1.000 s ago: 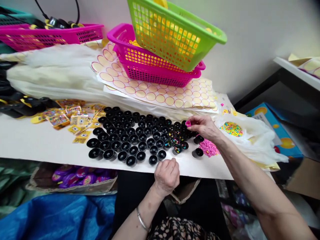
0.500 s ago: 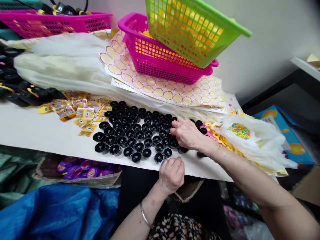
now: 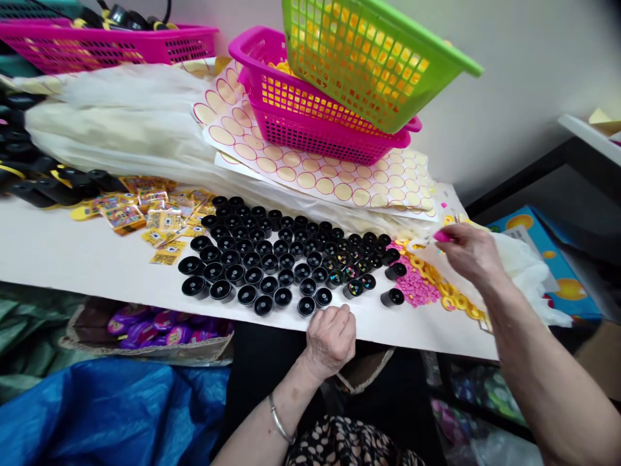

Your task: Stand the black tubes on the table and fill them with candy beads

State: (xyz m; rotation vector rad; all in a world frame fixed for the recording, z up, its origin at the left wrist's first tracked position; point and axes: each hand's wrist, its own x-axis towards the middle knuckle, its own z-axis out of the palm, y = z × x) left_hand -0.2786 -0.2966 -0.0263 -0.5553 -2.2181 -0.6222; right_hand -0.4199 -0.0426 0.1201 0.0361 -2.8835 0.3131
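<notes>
My left hand (image 3: 332, 342) rests as a closed fist at the table's front edge, just below the black cups; nothing shows in it. A small pink plastic piece (image 3: 442, 236) is pinched between the fingers of my right hand (image 3: 468, 252), above the white plastic bag (image 3: 521, 262) on the right. Small round black cups (image 3: 253, 276) stand in packed rows across the middle of the table, open side up. Several cups at the right of the group, such as one cup (image 3: 336, 278), contain tiny coloured beads. The bag's bead opening is hidden behind my right hand.
Pink bits (image 3: 418, 285) and yellow rings (image 3: 449, 294) lie right of the cups. Small yellow printed packets (image 3: 165, 220) lie to the left. Behind stand a pink basket (image 3: 320, 133) and a tilted green basket (image 3: 412, 84), on sheets of round stickers (image 3: 305, 180).
My right hand has moved from the right-hand cups to above the plastic bag on the right, uncovering cups with beads inside. My left fist has stayed in place.
</notes>
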